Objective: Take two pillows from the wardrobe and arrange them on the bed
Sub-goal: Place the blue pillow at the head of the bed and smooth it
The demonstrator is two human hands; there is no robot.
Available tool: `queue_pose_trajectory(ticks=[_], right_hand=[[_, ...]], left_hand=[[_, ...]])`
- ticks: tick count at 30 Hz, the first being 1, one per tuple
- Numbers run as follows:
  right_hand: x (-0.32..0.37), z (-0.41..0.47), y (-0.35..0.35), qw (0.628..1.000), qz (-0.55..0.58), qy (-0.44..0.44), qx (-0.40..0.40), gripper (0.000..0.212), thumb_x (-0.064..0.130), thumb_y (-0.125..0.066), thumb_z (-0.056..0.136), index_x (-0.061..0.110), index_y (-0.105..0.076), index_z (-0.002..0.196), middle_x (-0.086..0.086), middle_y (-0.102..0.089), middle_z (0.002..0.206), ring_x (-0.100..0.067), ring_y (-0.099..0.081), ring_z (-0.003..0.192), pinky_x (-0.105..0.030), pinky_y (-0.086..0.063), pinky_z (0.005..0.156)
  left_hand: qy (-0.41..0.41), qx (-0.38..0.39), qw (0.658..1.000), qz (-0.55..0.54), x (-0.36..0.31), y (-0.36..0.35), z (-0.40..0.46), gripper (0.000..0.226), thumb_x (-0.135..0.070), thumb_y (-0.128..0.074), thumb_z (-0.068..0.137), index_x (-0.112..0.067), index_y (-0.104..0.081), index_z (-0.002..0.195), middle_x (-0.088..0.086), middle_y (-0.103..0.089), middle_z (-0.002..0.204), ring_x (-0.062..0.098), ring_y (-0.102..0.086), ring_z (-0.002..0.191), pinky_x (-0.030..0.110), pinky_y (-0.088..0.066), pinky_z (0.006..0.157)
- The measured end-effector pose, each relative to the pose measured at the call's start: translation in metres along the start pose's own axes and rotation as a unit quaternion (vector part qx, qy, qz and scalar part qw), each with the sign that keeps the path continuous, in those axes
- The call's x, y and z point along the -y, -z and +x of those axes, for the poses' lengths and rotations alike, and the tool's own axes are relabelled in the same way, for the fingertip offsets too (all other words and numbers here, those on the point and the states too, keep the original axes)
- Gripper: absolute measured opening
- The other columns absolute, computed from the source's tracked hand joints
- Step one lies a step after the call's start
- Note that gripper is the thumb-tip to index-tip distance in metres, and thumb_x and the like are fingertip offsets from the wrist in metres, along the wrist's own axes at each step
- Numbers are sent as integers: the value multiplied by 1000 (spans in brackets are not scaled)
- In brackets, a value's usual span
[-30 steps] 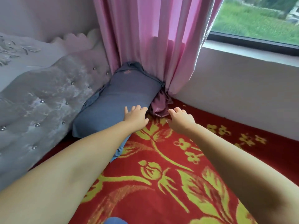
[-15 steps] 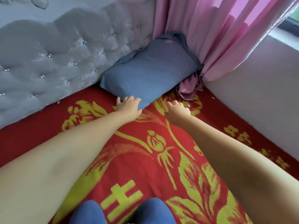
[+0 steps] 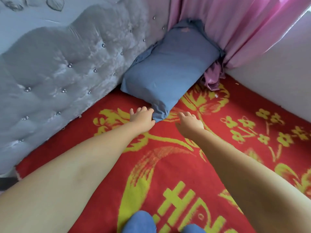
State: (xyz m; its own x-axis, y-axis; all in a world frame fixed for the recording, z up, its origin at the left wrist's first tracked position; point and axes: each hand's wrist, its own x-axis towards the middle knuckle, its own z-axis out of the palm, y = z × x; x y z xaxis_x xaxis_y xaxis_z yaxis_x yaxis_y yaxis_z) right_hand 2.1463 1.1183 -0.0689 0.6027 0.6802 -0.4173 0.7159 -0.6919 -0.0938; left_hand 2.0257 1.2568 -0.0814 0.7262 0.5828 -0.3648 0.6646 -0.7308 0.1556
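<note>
Left hand (image 3: pixel 142 116) apparently pinches the soft, light blue pillow's (image 3: pixel 170 71) near corner; right hand (image 3: pixel 190 121) hovers unclenched; grip both ends.

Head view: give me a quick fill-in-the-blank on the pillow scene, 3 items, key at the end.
1. The pillow is ____ in colour.
2. The hand gripping the pillow's near corner is the ____ hand; the other hand hovers open beside it.
3. The pillow's far end lies against the pink ____, beside the headboard, on the blanket.

Missing words: blue; left; curtain
</note>
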Motion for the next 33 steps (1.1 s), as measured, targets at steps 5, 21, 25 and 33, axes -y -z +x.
queue_pose_trajectory(ticks=[5, 21, 25, 33], right_hand=[[-31, -30, -21, 994, 51, -97, 13, 41, 28, -37, 100, 18, -37, 139, -11, -43, 136, -32, -42, 125, -44, -42, 92], [-177, -174, -73, 994, 71, -81, -11, 42, 33, -36, 100, 17, -39, 139, -13, -44, 137, -33, -43, 124, -44, -43, 90], [-166, -194, -79, 997, 29, -34, 55, 44, 27, -35, 100, 16, -34, 142, -14, -38, 144, -35, -37, 132, -50, -41, 100], [-130, -218, -76, 999, 37, 18, 25, 44, 29, -36, 100, 17, -36, 142, -14, -43, 139, -33, -40, 130, -50, -42, 99]], left_hand=[[-64, 46, 997, 13, -35, -23, -2, 47, -39, -49, 91, -21, -43, 134, 9, -46, 135, 28, -36, 132, 54, -18, 115], [-85, 16, 995, 48, -185, -95, -146, 48, -38, -49, 92, -21, -42, 136, 10, -46, 136, 28, -38, 131, 54, -14, 115], [-20, 14, 999, 33, -168, -107, -194, 48, -38, -48, 93, -21, -40, 138, 8, -45, 139, 26, -35, 134, 54, -12, 117], [57, -14, 998, 28, -134, -73, -228, 48, -37, -48, 94, -21, -40, 138, 10, -43, 141, 27, -34, 135, 54, -13, 116]])
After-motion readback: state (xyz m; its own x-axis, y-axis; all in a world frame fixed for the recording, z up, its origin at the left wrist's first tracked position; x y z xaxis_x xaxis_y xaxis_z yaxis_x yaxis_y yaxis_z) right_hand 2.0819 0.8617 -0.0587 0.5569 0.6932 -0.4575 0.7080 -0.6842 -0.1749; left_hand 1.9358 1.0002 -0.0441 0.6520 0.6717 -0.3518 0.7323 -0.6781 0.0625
